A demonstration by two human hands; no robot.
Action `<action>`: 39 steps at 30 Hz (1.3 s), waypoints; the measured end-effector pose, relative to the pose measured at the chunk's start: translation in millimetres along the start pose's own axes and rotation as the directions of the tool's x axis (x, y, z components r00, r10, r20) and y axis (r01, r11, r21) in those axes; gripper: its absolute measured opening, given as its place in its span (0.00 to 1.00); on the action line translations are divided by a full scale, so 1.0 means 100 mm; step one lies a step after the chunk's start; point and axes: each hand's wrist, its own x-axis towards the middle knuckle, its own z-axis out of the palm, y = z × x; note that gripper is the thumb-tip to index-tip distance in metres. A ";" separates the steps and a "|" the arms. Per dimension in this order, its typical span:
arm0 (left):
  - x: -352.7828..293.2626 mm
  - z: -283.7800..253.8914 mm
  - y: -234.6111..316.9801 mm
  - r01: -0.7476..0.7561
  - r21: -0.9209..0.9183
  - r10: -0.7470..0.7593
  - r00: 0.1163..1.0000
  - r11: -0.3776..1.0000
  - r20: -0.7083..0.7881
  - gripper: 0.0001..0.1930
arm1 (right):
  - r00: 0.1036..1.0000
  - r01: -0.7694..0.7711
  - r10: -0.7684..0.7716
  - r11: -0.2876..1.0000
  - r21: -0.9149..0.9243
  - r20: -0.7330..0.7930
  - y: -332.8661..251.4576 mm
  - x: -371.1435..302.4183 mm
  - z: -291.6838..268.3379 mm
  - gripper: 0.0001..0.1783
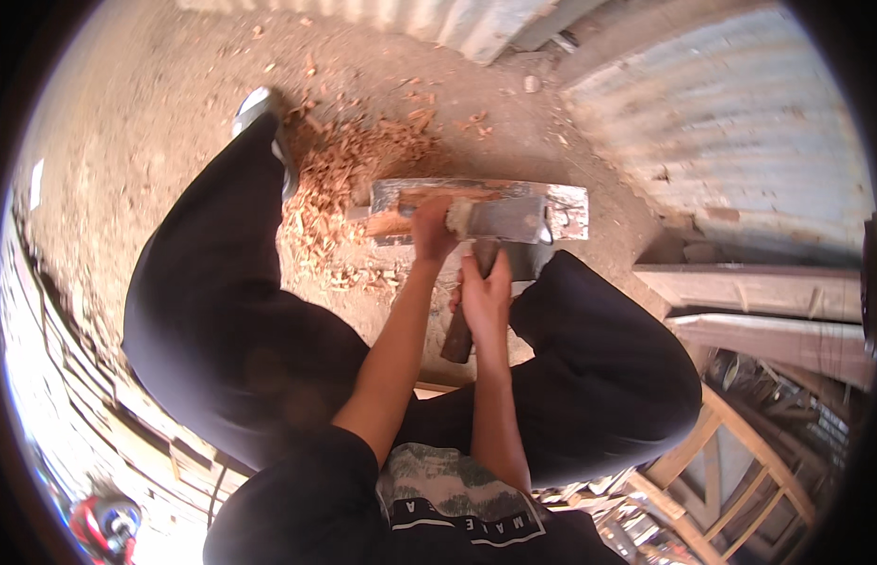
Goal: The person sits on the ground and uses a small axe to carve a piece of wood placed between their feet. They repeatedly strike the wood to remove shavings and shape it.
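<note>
My right hand (pixel 487 290) is closed around the dark wooden handle of a hatchet (pixel 510 218). Its broad grey metal head points to the right above a weathered plank (pixel 570 209), and the handle's end hangs below my fist. Just left of the head, my left hand (pixel 433 228) is closed. A pale, rough-looking piece (pixel 460 217) shows between that hand and the metal; whether it is wood or part of the tool is unclear. Reddish-brown bare wood (pixel 389 224) shows on the plank's left part, while its right end has worn, flaking paint.
Wood shavings (pixel 335 169) lie heaped on the dirt floor beyond and left of the plank. My knees bend out on both sides. Corrugated metal sheets (pixel 712 122) stand at the right, with boards (pixel 759 287) below them. A wooden frame (pixel 730 471) lies at lower right among scrap.
</note>
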 end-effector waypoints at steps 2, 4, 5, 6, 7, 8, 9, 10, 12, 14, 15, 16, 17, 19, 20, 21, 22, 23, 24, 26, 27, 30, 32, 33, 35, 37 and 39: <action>0.03 0.02 0.13 0.029 -0.042 -0.027 0.999 0.999 0.040 0.08 | 1.000 0.017 -0.019 0.992 0.123 0.017 0.07 0.03 -0.01 0.08; 0.07 0.04 0.19 0.033 -0.065 -0.033 0.999 0.997 -0.006 0.08 | 0.999 0.035 -0.038 0.993 0.117 0.021 0.06 0.07 0.01 0.09; 0.04 0.11 0.25 0.002 -0.022 -0.003 1.000 1.000 -0.021 0.08 | 0.998 0.045 -0.044 0.999 0.024 -0.042 0.06 0.09 -0.03 0.10; -0.01 0.13 0.20 -0.031 0.041 0.033 0.999 0.999 -0.040 0.08 | 0.997 0.054 -0.054 0.998 0.010 -0.052 0.06 0.08 -0.01 0.11; -0.03 0.16 0.04 -0.029 0.074 0.030 1.000 0.997 -0.007 0.08 | 0.995 0.078 -0.078 0.997 -0.006 -0.058 -0.01 0.05 0.02 0.12; -0.04 0.16 -0.15 -0.033 0.116 0.030 0.999 0.993 0.027 0.08 | 0.992 0.109 -0.109 0.994 -0.015 -0.058 -0.07 0.03 0.08 0.12; 0.08 -0.04 -0.58 -0.015 0.173 -0.003 0.995 0.985 0.101 0.08 | 0.989 0.149 -0.149 0.988 0.039 -0.001 -0.16 -0.02 0.29 0.14; 0.25 -0.11 -0.78 0.010 0.204 -0.046 0.983 0.979 0.176 0.08 | 0.983 0.180 -0.181 0.982 0.050 0.008 -0.23 -0.02 0.41 0.14; 0.14 0.09 -0.56 0.068 0.123 -0.087 0.984 0.990 0.156 0.07 | 0.979 0.195 -0.195 0.981 0.005 -0.052 -0.11 0.04 0.28 0.14; 0.07 0.22 -0.22 0.120 -0.002 -0.118 0.981 0.993 0.156 0.07 | 0.966 0.241 -0.241 0.971 -0.014 -0.091 0.03 0.15 0.15 0.17; -0.02 0.15 -0.13 0.149 -0.032 -0.142 0.977 0.988 0.157 0.07 | 0.970 0.229 -0.230 0.973 -0.025 -0.076 0.07 0.10 0.15 0.19; -0.04 0.09 -0.07 0.170 -0.058 -0.159 0.974 0.984 0.160 0.07 | 0.973 0.219 -0.221 0.975 -0.038 -0.059 0.10 0.06 0.16 0.22; -0.03 0.03 -0.02 0.190 -0.081 -0.175 0.972 0.978 0.158 0.07 | 0.980 0.194 -0.194 0.981 -0.007 -0.050 0.12 0.04 0.18 0.22; 0.02 -0.08 0.07 0.222 -0.121 -0.202 0.967 0.968 0.154 0.07 | 0.979 0.200 -0.201 0.979 -0.023 -0.032 0.10 0.02 0.22 0.22; 0.00 -0.12 0.12 0.241 -0.143 -0.220 0.964 0.960 0.150 0.07 | 0.979 0.202 -0.203 0.979 -0.036 -0.022 0.09 0.01 0.23 0.22; -0.03 -0.13 0.17 0.260 -0.162 -0.237 0.960 0.952 0.149 0.07 | 0.968 0.241 -0.245 0.968 -0.063 -0.048 0.13 0.05 0.23 0.22; -0.03 -0.11 0.21 0.268 -0.183 -0.243 0.959 0.946 0.149 0.07 | 0.956 0.279 -0.286 0.956 -0.093 -0.072 0.19 0.12 0.22 0.22; -0.04 -0.13 0.22 0.284 -0.194 -0.259 0.955 0.939 0.145 0.06 | 0.944 0.307 -0.317 0.946 -0.108 -0.093 0.27 0.16 0.23 0.22; -0.03 -0.13 0.26 0.292 -0.200 -0.268 0.953 0.935 0.141 0.06 | 0.930 0.336 -0.349 0.934 -0.123 -0.113 0.32 0.20 0.24 0.22; -0.01 -0.05 0.34 0.314 -0.229 -0.288 0.947 0.921 0.143 0.06 | 0.923 0.353 -0.360 0.933 -0.073 -0.132 0.43 0.27 0.19 0.21; -0.01 0.00 0.38 0.336 -0.230 -0.304 0.939 0.914 0.162 0.06 | 0.931 0.342 -0.341 0.940 -0.018 -0.126 0.47 0.32 0.16 0.20; -0.01 -0.16 0.09 0.472 -0.113 -0.435 0.865 0.874 0.250 0.07 | 0.994 0.078 -0.099 0.949 0.305 0.054 0.21 0.09 0.25 0.16; 0.10 -0.15 -0.09 0.572 -0.007 -0.533 0.769 0.821 0.354 0.09 | 0.995 0.081 -0.094 0.949 0.306 0.026 0.09 0.06 0.24 0.14; 0.08 -0.04 -0.04 0.360 -0.050 -0.338 0.909 0.932 0.246 0.09 | 0.996 0.087 -0.092 0.963 0.254 0.008 0.10 0.09 0.17 0.13; 0.11 0.07 0.00 0.145 -0.059 -0.132 0.975 0.988 0.177 0.15 | 0.995 0.097 -0.096 0.979 0.178 -0.015 0.09 0.16 0.08 0.13; 0.11 0.05 -0.09 0.141 0.004 -0.139 0.969 0.990 0.206 0.16 | 0.998 0.064 -0.066 0.976 0.207 0.004 0.04 0.14 0.09 0.12; 0.11 0.04 -0.07 0.110 -0.008 -0.106 0.978 0.994 0.181 0.17 | 0.998 0.055 -0.063 0.968 0.245 0.025 0.04 0.16 0.08 0.12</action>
